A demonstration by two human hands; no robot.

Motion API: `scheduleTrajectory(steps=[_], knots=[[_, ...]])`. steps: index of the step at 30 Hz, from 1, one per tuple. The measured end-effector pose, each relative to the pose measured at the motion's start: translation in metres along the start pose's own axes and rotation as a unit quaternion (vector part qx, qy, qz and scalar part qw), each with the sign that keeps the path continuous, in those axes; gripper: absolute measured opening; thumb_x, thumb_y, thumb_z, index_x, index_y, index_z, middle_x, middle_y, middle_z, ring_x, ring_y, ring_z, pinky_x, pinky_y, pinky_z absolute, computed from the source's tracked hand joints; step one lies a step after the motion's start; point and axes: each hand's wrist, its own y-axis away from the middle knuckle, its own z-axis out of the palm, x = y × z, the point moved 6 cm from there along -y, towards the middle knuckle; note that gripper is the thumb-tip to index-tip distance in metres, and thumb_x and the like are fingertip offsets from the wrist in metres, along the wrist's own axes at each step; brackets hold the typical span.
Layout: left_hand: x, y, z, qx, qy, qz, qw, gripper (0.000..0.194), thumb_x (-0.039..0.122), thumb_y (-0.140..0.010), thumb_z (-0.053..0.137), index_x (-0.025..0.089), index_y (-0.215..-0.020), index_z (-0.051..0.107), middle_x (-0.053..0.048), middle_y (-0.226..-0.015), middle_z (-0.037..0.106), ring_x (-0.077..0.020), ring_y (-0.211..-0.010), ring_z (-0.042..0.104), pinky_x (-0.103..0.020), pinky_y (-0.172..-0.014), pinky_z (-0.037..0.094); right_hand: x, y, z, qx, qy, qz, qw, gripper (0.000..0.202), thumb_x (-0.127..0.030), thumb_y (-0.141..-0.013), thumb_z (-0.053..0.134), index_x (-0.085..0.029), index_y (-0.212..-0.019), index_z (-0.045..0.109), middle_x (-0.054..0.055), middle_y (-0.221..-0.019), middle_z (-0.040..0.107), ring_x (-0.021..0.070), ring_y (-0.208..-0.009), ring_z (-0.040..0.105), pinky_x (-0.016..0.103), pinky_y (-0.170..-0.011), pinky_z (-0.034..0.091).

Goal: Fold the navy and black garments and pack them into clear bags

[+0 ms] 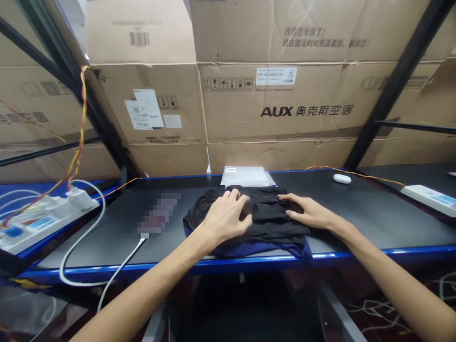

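A crumpled black cloth with dark blue parts along its lower side lies at the middle of the dark tabletop, its near edge at the table's blue rim. On its left part rests my left hand, fingers apart and bent, thumb pointing right. My right hand touches the cloth's right side, thumb and fingers spread. Neither hand is closed round the fabric. Behind the cloth lie flat translucent white plastic bags with a small label.
A blurred phone-like object with a white cable lies left. Power strips crowded with plugs stand far left, another far right. A small white case sits at the back right. Cardboard and black posts rise behind.
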Motion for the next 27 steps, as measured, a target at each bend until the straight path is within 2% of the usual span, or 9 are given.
scheduleTrajectory(steps=[3,8,11,14,18,20,23,25,27], knots=[[-0.008,-0.006,0.016,-0.026,0.028,-0.015,0.999,0.036,0.049,-0.089,0.056,0.024,-0.114,0.064,-0.007,-0.107,0.062,-0.0253,-0.097,0.061,-0.034,-0.079,0.052,0.0,0.0,0.0,-0.001,-0.001,0.003,1.0,0.05,-0.038,-0.087,0.056,-0.023,-0.135,0.054,0.008,-0.138,0.06,0.0297,-0.127,0.055,0.047,-0.109,0.042],[-0.024,-0.014,0.023,-0.004,0.081,-0.019,0.997,0.024,0.039,-0.09,0.057,0.025,-0.105,0.07,-0.003,-0.1,0.07,-0.0207,-0.087,0.066,-0.029,-0.074,0.05,0.001,0.0,0.0,-0.002,-0.003,0.005,1.0,0.049,-0.038,-0.087,0.056,-0.023,-0.134,0.055,0.008,-0.137,0.06,0.0296,-0.126,0.056,0.047,-0.108,0.043],[-0.037,-0.014,0.01,0.024,0.128,-0.037,0.991,0.02,0.034,-0.087,0.06,0.024,-0.099,0.071,-0.002,-0.091,0.073,-0.0183,-0.078,0.067,-0.026,-0.07,0.048,0.002,0.0,0.0,0.005,-0.01,0.003,1.0,0.049,-0.039,-0.087,0.057,-0.024,-0.134,0.056,0.008,-0.136,0.061,0.0305,-0.125,0.057,0.047,-0.107,0.043],[-0.06,-0.01,-0.015,0.087,0.143,-0.096,0.981,0.018,0.034,-0.085,0.06,0.023,-0.096,0.068,-0.001,-0.083,0.072,-0.0169,-0.071,0.066,-0.025,-0.067,0.046,0.001,0.0,-0.001,0.01,-0.02,0.001,1.0,0.049,-0.038,-0.086,0.057,-0.026,-0.133,0.057,0.006,-0.135,0.062,0.0308,-0.125,0.057,0.047,-0.108,0.043],[-0.098,0.004,-0.04,0.13,0.069,-0.183,0.972,0.03,0.035,-0.085,0.058,0.024,-0.113,0.058,0.0,-0.078,0.069,-0.0194,-0.069,0.066,-0.025,-0.066,0.044,0.0,0.0,-0.001,0.011,-0.025,0.001,1.0,0.049,-0.037,-0.084,0.058,-0.026,-0.132,0.058,0.006,-0.136,0.062,0.0309,-0.126,0.056,0.048,-0.109,0.042],[-0.117,0.012,-0.039,0.103,0.019,-0.223,0.969,0.037,0.035,-0.084,0.057,0.024,-0.119,0.055,0.0,-0.076,0.068,-0.0218,-0.07,0.067,-0.027,-0.067,0.045,0.0,0.0,-0.001,0.012,-0.027,0.002,1.0,0.049,-0.037,-0.084,0.058,-0.026,-0.132,0.058,0.006,-0.136,0.062,0.031,-0.127,0.055,0.048,-0.109,0.042],[-0.137,0.024,-0.02,0.015,-0.016,-0.25,0.968,0.036,0.037,-0.084,0.056,0.024,-0.118,0.056,-0.004,-0.08,0.07,-0.0258,-0.076,0.068,-0.031,-0.07,0.047,0.001,-0.001,-0.001,0.008,-0.023,0.001,1.0,0.049,-0.036,-0.084,0.057,-0.024,-0.132,0.058,0.008,-0.136,0.061,0.0305,-0.127,0.055,0.048,-0.109,0.042],[-0.144,0.03,-0.004,-0.045,-0.022,-0.256,0.965,0.035,0.039,-0.085,0.055,0.024,-0.117,0.057,-0.007,-0.087,0.071,-0.0287,-0.081,0.068,-0.034,-0.072,0.048,0.002,-0.001,0.0,0.006,-0.019,0.002,1.0,0.049,-0.036,-0.085,0.056,-0.023,-0.132,0.057,0.008,-0.137,0.061,0.0301,-0.127,0.055,0.048,-0.109,0.042],[-0.146,0.034,0.003,-0.061,-0.026,-0.252,0.965,0.037,0.039,-0.086,0.055,0.024,-0.12,0.057,-0.009,-0.098,0.07,-0.0308,-0.089,0.068,-0.038,-0.075,0.05,0.002,0.0,-0.001,0.006,-0.016,0.002,1.0,0.049,-0.035,-0.085,0.056,-0.023,-0.132,0.057,0.008,-0.136,0.061,0.03,-0.127,0.056,0.048,-0.108,0.042]])
